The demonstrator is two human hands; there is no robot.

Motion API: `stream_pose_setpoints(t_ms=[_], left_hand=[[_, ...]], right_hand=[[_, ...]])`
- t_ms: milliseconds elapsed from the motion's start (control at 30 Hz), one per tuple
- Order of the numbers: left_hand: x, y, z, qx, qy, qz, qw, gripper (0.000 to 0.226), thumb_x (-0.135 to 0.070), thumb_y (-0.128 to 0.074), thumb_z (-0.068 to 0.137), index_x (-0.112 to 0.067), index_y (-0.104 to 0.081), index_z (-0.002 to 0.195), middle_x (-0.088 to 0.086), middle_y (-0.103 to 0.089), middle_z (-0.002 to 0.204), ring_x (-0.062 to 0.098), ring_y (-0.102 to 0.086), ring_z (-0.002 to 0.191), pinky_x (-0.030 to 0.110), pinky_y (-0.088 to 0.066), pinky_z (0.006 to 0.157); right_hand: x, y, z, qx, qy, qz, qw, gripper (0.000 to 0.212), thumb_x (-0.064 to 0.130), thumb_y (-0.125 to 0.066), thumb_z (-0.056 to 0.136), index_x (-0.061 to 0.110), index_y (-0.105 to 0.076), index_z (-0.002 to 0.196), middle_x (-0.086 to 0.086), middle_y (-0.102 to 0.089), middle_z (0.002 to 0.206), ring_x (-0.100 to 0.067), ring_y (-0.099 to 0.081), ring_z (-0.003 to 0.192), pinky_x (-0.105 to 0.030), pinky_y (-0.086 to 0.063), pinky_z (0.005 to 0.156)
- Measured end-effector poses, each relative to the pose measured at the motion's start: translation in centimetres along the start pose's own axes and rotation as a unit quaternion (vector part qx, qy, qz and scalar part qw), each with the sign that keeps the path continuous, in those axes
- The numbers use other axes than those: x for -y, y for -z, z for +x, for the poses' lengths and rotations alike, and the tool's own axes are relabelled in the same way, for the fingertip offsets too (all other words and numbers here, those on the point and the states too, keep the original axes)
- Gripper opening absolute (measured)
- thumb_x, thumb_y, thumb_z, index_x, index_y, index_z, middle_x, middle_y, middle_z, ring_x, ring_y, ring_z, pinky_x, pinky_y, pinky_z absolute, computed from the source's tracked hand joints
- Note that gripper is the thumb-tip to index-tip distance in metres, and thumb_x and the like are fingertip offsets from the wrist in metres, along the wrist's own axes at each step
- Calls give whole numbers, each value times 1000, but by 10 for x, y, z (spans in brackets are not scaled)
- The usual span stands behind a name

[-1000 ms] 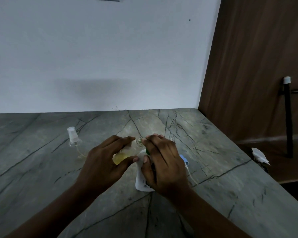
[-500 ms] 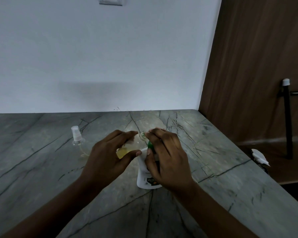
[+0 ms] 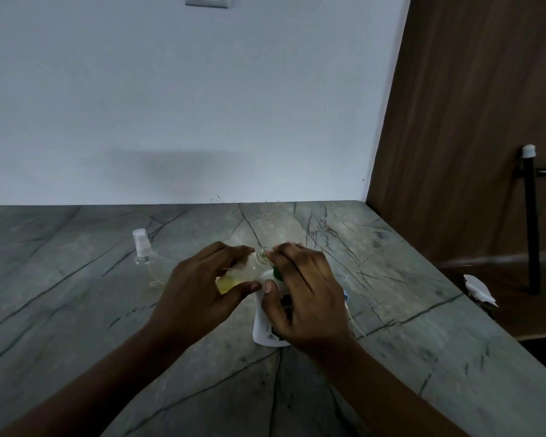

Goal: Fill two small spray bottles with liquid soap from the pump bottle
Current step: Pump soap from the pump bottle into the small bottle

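Beside pump bottle (image 3: 267, 329), left hand (image 3: 199, 291) tilts spray bottle (image 3: 234, 279).

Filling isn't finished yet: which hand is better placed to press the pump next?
Right hand: it grips the pump bottle at its top; the left hand holds the tilted small spray bottle.

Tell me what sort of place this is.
Probably a home kitchen or utility room, though that is not certain: a grey veined stone countertop runs into a corner between a plain white wall with a light switch plate and a brown wooden panel.
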State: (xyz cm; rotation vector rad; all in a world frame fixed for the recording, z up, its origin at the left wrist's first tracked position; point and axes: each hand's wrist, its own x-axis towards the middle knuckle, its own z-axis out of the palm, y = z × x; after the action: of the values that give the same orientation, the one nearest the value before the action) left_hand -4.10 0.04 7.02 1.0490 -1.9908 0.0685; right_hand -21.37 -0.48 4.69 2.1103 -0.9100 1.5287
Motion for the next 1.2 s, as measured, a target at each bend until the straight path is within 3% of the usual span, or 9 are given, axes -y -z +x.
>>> stream_pose_setpoints(t_ms=[300, 567, 833, 967, 1200], left_hand=[[-6, 2, 3, -11, -5, 7, 1000, 52, -52, -57, 76, -16, -63, 113, -14, -58, 94, 2, -61, 78, 18, -56, 66], [-8, 4, 4, -13, 0, 17, 1000, 54, -53, -54, 77, -15, -63, 114, -8, -61, 95, 5, -62, 77, 25, -57, 64], [-9, 4, 4, -15, 1, 7, 1000, 52, -51, -57, 76, -16, -63, 114, -9, -61, 95, 3, -61, 80, 26, -57, 66], [-8, 6, 3, -8, -4, 19, 1000, 52, -52, -56, 75, -17, -64, 113, -15, -58, 92, 0, -59, 76, 18, -55, 65], [-6, 4, 0, 11, 4, 27, 1000, 53, -56, -56, 74, -19, -66, 110, -18, -58, 88, -3, -58, 69, 13, -51, 58]], right_hand=[[-2, 3, 6, 8, 0, -5, 1000, 32, 19, -50, 86, 1, -60, 111, -16, -64, 108, -22, -51, 105, -15, -32, 97], [-2, 4, 6, 7, 15, 2, 1000, 33, 17, -49, 87, 5, -52, 117, -9, -54, 116, -21, -49, 107, -20, -36, 97], [-2, 4, 8, -1, 15, 1, 1000, 32, 17, -51, 85, 6, -52, 115, -13, -63, 109, -20, -50, 107, -16, -32, 101], [-2, 1, 6, -3, 12, 4, 1000, 31, 18, -51, 85, 7, -52, 114, -14, -65, 107, -20, -52, 106, -15, -31, 101], [-1, -1, -1, -10, 12, 0, 1000, 30, 14, -53, 83, -2, -66, 103, -14, -66, 103, -21, -53, 102, -17, -34, 101]])
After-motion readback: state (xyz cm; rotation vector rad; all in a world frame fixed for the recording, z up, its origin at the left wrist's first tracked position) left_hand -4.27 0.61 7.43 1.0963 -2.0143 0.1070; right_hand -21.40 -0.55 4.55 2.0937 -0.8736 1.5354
